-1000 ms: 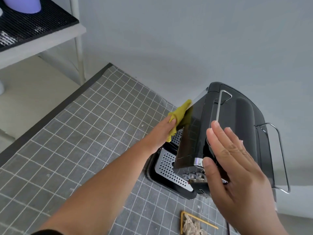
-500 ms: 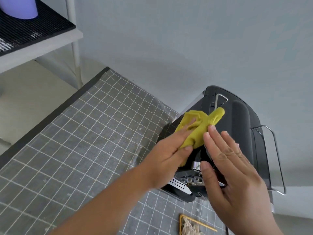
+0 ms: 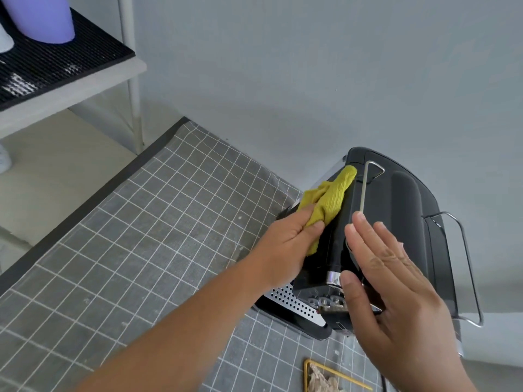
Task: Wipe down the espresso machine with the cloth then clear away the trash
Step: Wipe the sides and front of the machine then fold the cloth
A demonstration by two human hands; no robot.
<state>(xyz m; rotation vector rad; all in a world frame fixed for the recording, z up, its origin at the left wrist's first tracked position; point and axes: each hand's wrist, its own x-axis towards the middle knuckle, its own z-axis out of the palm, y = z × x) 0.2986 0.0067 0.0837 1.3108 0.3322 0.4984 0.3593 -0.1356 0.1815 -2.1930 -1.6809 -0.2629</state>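
Machine [image 3: 396, 222]: stood near the counter's [image 3: 141, 250] back edge by the wall, tilted forward.
Left hand [image 3: 285, 244]: fingers curled, pinching the cloth [image 3: 328, 202] against the machine's side.
Right hand [image 3: 396, 301]: fingers straight, close together, flat on its top.
Risk: a hard wipe might tip it; the cloth might catch on the wire rail [image 3: 365, 190].
Around: trash [image 3: 322, 381] in a tray [image 3: 306, 372] at the front edge; cup [image 3: 42, 18] on a shelf [image 3: 70, 83].

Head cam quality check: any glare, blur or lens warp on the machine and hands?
Head view: sharp, no visible motion blur on the left hand or the yellow-green cloth; even, soft light with faint shadows on the grey wall; small highlights on the glossy black espresso machine and its perforated steel drip tray; wide-angle warp bows the white shelf post; right hand looms large.
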